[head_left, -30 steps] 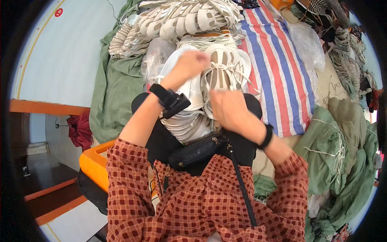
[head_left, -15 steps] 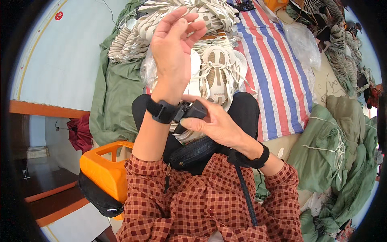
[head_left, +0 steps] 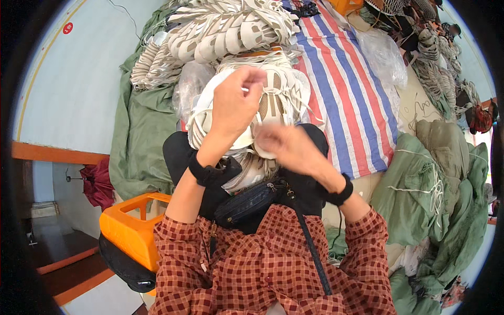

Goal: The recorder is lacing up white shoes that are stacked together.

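Note:
My left hand hovers over a stack of cream shoe uppers between my knees. Its fingers curve loosely away from the thumb, the tips slightly blurred, and I make out nothing held. Nearer to me, my right hand is above the lower end of the same stack, its fingers smeared by motion. The top upper has tan mesh and loosely tied white laces. A black strap with a small dark device circles my left wrist; another black band is on my right wrist.
Beyond lie long rows of cream uppers. Clear plastic and green cloth are on the left, near an orange stool. A striped sheet and green bundles are on the right. A black pouch rests on my lap.
My right hand has let go of the device on my left wrist and moved toward the uppers. My left hand has come down, turning from raised palm to curled fingers.

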A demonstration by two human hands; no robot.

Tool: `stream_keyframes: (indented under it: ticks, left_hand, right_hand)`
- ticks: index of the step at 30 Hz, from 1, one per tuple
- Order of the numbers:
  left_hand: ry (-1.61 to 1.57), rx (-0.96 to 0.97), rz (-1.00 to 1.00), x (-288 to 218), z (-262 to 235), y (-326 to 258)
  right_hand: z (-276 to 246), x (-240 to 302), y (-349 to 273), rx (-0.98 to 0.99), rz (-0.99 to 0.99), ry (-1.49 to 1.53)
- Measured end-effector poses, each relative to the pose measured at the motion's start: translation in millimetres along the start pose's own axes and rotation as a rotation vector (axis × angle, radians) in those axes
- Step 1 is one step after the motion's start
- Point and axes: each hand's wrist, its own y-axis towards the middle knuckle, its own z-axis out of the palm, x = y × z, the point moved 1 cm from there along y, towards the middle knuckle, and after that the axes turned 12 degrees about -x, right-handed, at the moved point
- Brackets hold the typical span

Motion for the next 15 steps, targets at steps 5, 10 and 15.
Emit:
stream_keyframes:
  ticks: [5,10,15]
  left_hand:
    - [0.788,0.073,0.248,39.4,11.4,-8.9]
    - [0.698,0.156,0.301,44.1,17.7,-12.0]
    - [0.663,0.271,0.225,56.6,36.5,-26.0]
  right_hand:
    - [-15.3,-63.5,38.2,-0.349,-0.108,-0.554]
    - [-9.8,-72.5,50.5,-0.310,-0.133,-0.695]
    - [-18.3,-80.4,59.7,-0.302,-0.038,-0.656]
